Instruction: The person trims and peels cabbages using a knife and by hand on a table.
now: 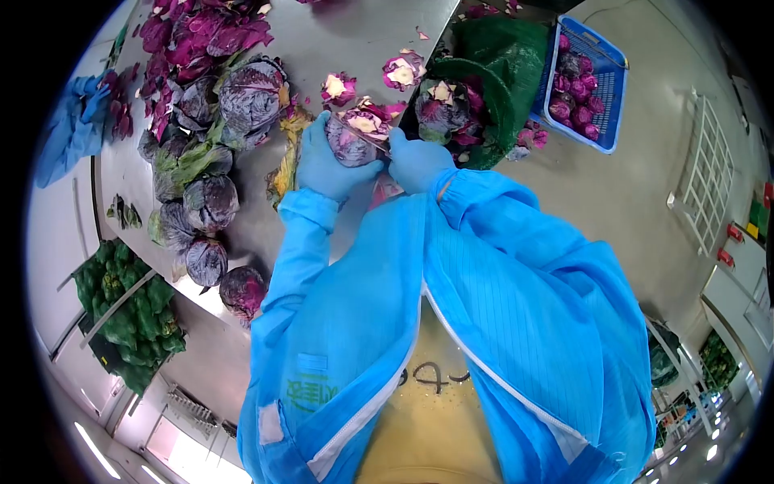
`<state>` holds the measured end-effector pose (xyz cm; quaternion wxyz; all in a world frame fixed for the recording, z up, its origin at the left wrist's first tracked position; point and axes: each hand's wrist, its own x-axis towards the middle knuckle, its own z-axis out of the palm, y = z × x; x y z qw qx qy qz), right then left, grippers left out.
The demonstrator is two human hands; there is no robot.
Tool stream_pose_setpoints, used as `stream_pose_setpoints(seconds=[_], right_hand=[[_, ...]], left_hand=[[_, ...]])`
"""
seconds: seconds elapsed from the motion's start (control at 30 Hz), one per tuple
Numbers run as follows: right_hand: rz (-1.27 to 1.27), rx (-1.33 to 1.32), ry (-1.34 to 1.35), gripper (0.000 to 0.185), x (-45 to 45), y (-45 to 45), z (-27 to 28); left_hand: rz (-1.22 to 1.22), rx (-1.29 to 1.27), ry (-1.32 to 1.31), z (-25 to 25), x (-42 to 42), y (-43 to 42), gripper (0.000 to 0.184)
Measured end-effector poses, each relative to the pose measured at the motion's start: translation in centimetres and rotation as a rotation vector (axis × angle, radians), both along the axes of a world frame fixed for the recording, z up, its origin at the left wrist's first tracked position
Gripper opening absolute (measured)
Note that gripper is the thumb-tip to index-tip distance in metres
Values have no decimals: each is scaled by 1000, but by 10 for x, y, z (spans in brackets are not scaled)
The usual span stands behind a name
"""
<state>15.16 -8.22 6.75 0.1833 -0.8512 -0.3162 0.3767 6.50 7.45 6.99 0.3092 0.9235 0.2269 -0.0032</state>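
Observation:
A red cabbage lies on the metal table in front of me, its pale cut stem end tilted up. My left hand, in a blue glove, wraps round its left and near side. Closed at the cabbage's right is my gloved right hand, gripping what looks like a knife; its thin blade crosses the cabbage and the handle is hidden in the fist. Just beyond lie trimmed cabbage pieces with white stem ends. Another cabbage sits at the mouth of a green bag.
Several whole red cabbages line the left of the metal table, with a heap of purple leaves behind. A blue basket of cabbages stands at right. Another person's blue sleeve shows at far left, near full green sacks.

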Motion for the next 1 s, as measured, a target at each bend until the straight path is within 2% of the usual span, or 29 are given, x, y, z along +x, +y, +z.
stream_pose_setpoints(seconds=[0.27,0.4,0.53,0.7,0.8,0.87,0.93,1.0], right_hand=[[-28,35,-108,33,4,5,-19],[-72,12,-38,34,-1,-9,-10],[-42,66,-184,34,9,5,-24],[-60,-6,-73,28,-1,-5,-12],[-82,-10,-123,28,25,9,-54],[-95,-65,-108,31,38,10,-57],[-114,72,-15,35,37,13,-64],[-144,0,66,43,35,8,-59]], left_hand=[[-37,66,-3,-2,1,2,112],[-70,76,38,3,4,4,110],[-32,48,35,-1,4,5,109],[-130,38,-16,-4,4,11,106],[-99,53,17,3,6,7,105],[-139,40,6,6,4,5,105],[-80,-37,-35,0,-2,8,103],[-70,-17,-40,-4,-9,13,103]])
